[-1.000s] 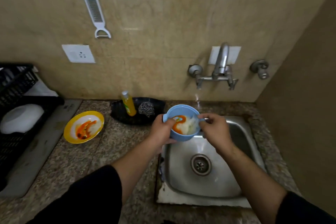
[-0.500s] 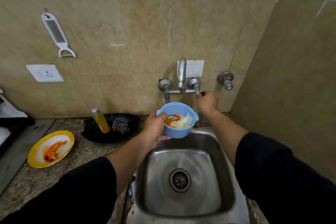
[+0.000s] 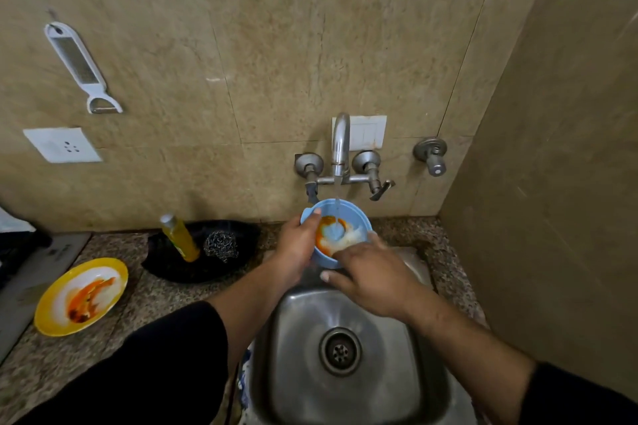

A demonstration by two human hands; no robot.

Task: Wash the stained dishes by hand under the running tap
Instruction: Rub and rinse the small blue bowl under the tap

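A small blue bowl [image 3: 352, 214] with orange and white stains hangs over the steel sink [image 3: 300, 386], right under the tap [image 3: 340, 145]. A thin stream of water falls into it. My left hand [image 3: 297, 245] grips the bowl's left rim, thumb inside. My right hand [image 3: 369, 276] lies on the bowl's near right edge, fingers reaching into it. A yellow plate [image 3: 51, 317] smeared with orange sauce sits on the counter at the left.
A black tray [image 3: 238, 266] behind the plate holds a yellow soap bottle [image 3: 179, 238] and a steel scrubber [image 3: 221, 247]. A second valve [image 3: 431, 155] sticks out of the wall right of the tap. A side wall closes the right.
My right hand left the tap's right handle and came down onto the bowl. Water now runs from the tap into the bowl, which my left hand has kept hold of.
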